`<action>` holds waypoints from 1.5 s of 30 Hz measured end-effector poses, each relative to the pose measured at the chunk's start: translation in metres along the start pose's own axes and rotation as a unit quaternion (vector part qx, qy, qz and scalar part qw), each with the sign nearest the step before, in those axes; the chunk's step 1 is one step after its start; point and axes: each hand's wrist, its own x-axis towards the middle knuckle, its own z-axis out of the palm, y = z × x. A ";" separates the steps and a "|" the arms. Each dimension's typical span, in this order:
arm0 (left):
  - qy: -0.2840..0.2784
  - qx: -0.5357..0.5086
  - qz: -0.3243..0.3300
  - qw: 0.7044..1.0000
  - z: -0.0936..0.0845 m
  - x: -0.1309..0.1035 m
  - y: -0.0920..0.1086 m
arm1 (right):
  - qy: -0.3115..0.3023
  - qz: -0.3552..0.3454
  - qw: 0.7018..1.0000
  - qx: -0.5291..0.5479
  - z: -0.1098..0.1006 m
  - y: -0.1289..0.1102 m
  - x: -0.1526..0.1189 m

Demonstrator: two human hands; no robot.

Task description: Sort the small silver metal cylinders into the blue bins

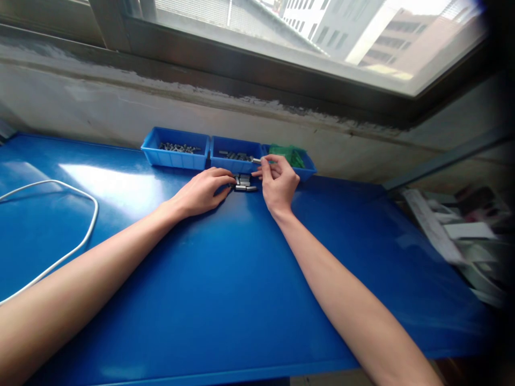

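Several small metal pieces (243,182) lie on the blue table (225,284) in front of the middle blue bin (237,146), which has more such pieces inside. My right hand (279,182) is raised at that bin's right front corner, with a small metal piece (256,161) pinched between thumb and finger. Resting on the table, my left hand (207,190) has its fingertips at the left side of the pieces. Its fingers are curled together, and whatever they hold is too small to make out.
The left blue bin (175,150) holds small metal parts. Green material (295,155) fills the right blue bin (308,170). A white cable (94,214) curves over the table's left side. Behind the bins stands a wall with a window; blurred items (470,230) are at the right.
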 end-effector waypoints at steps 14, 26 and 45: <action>0.033 0.006 -0.066 0.997 -0.002 -0.002 -0.004 | -0.092 -0.122 0.986 -0.065 -0.003 -0.015 -0.006; 0.092 -0.092 -0.097 0.987 -0.005 0.002 0.000 | -0.115 -0.120 0.985 -0.049 -0.003 -0.015 -0.006; 0.125 -0.368 -0.179 0.904 -0.008 0.001 0.000 | -0.207 -0.293 0.930 -0.079 -0.004 -0.012 -0.011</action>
